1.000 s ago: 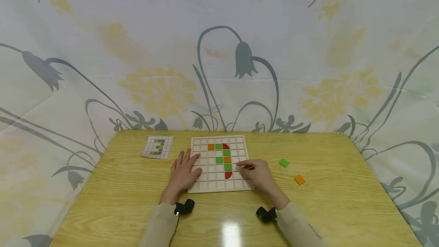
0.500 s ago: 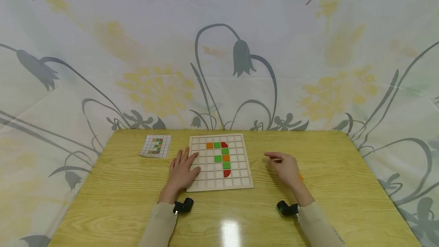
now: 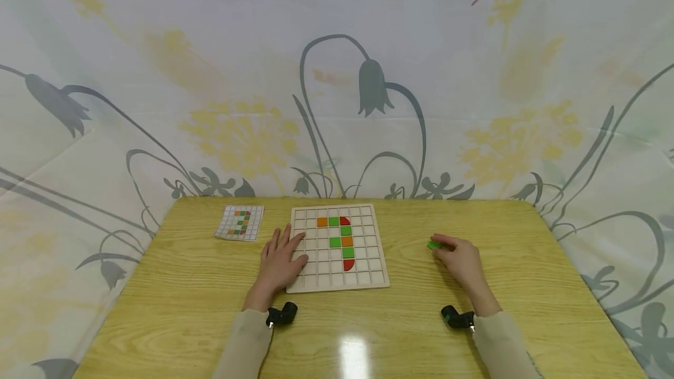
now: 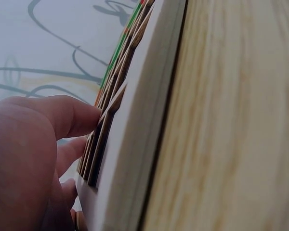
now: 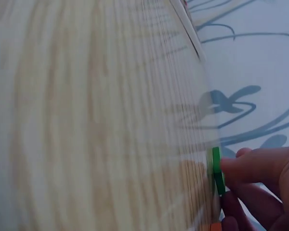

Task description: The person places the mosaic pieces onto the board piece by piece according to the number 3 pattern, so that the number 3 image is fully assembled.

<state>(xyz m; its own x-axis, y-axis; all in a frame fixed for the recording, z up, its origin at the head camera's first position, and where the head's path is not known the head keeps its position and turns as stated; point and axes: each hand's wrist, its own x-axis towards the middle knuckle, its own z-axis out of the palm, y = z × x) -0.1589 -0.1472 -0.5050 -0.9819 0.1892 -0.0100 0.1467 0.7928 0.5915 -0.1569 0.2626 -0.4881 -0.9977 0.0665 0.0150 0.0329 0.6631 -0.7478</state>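
My left hand rests spread on the left edge of a pale wooden grid board. In the left wrist view its thumb touches the board's slots. On the board, orange, green and red tiles form a stepped shape, with a rounded red tile at its lower end. Well to the right of the board, my right hand pinches a green square tile at the tabletop. That green tile stands tilted against the fingertips in the right wrist view.
A small pattern card with a coloured gridded figure lies left of the board. An orange tile shows at the bottom of the right wrist view; the right hand hides it in the head view. A flowered cloth hangs behind the table.
My right hand has left the board, moved right across the table and taken hold of the green tile. The left hand has stayed on the board.
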